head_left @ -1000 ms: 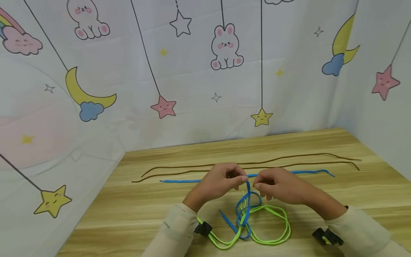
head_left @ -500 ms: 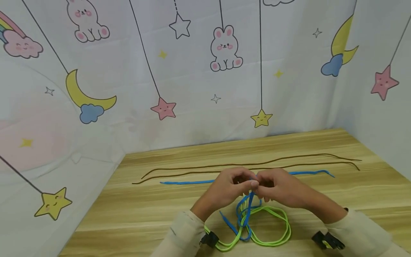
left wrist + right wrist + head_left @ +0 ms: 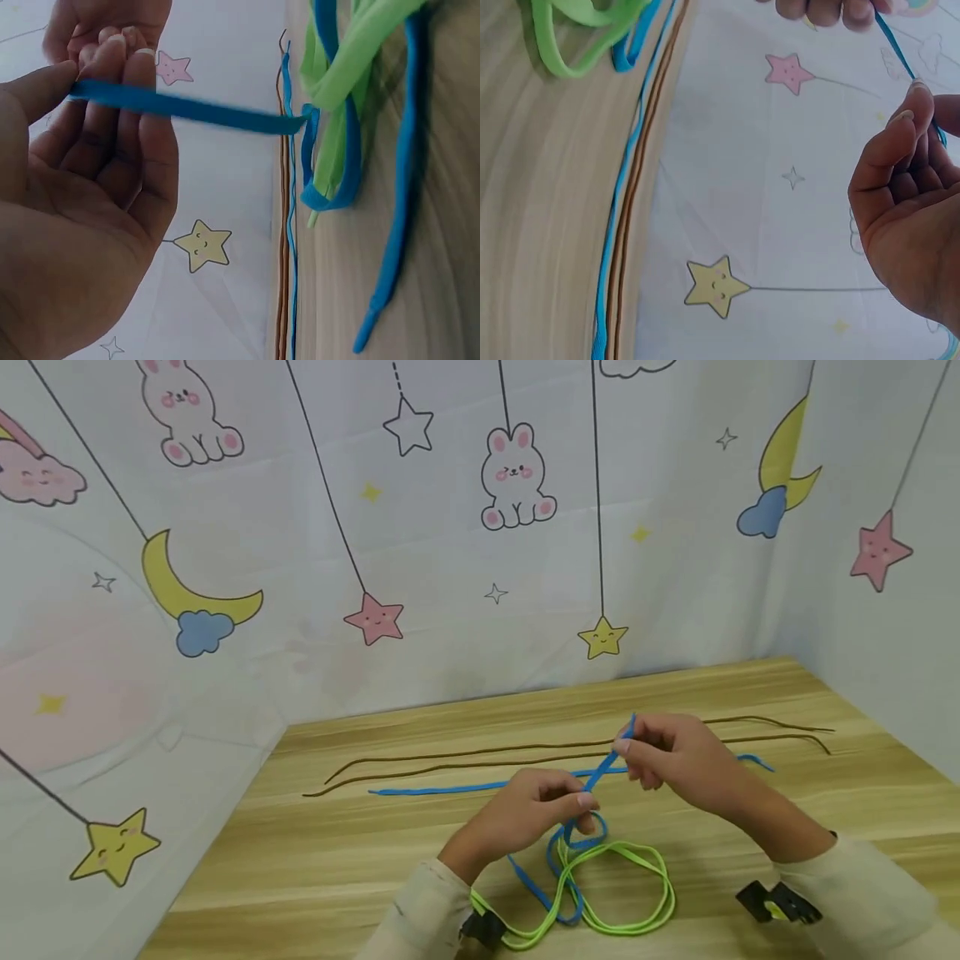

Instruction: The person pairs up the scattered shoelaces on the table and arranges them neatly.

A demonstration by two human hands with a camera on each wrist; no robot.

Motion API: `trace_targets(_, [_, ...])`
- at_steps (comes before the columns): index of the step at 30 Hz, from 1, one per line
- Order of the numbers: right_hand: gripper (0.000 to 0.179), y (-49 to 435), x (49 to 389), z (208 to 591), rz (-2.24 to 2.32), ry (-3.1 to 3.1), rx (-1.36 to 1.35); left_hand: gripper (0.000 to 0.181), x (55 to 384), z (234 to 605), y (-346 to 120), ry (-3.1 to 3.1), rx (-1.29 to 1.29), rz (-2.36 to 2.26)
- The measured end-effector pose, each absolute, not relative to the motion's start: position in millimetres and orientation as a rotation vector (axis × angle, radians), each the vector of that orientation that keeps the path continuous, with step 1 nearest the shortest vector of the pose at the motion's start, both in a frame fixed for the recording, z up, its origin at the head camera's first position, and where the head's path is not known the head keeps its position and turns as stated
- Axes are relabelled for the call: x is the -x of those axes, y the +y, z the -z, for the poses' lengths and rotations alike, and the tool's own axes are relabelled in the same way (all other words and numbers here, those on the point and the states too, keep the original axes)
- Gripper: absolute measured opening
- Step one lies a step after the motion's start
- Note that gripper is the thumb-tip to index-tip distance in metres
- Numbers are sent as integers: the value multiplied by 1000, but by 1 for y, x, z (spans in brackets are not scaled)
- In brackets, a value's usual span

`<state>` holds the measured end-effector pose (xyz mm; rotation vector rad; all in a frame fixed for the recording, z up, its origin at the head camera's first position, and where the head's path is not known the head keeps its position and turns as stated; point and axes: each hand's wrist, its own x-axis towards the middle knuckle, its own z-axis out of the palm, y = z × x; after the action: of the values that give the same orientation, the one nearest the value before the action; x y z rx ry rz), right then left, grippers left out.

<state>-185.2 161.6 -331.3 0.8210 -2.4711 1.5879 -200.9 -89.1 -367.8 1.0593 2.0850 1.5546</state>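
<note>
A blue shoelace (image 3: pixel 602 770) is stretched between both hands above the table. My left hand (image 3: pixel 525 814) pinches it between thumb and fingers, just above a loose blue loop. Higher and to the right, my right hand (image 3: pixel 682 764) pinches the lace close to its end, and the tip pokes up past the fingers. Below the hands lies a looped bundle of bright green lace (image 3: pixel 367 56), with the blue lace passing around its middle. The other blue end (image 3: pixel 390 270) lies on the table. Exactly how the blue and green cross is partly hidden behind the left hand.
Behind the hands another blue lace (image 3: pixel 435 791) lies stretched across the wooden table (image 3: pixel 300 860). Two thin brown cords (image 3: pixel 450 754) run roughly parallel to it, farther back. A white curtain (image 3: pixel 450 552) with printed stars and rabbits surrounds the table's back and sides.
The hands met at the blue lace, then parted. My right hand has moved up and right with the lace's end, while my left hand now holds it lower down.
</note>
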Motion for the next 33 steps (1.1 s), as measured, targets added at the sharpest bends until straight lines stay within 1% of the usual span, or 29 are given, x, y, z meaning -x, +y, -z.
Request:
trace_targets(6, [27,175,188,325,-1621,-2393,-784,29,203,365,-97,2059,-980,-1669])
trace_targets(8, [28,176,188,324,-1622,-2391,-771,31,203,365,-97,2057,-971,-1679])
trace_targets(14, [28,179,188,325,-1602,-2405,-737,28,205,365,-99,2072,-967,-1667])
trace_targets(22, [30,184,191,328,-1613,-2422,-704,28,212,369,-104,2099,-893,-1680])
trace_targets(33, [18,188,196,331,-1679,-2371,-655,31,215,371,-112,2043,-861,-1775])
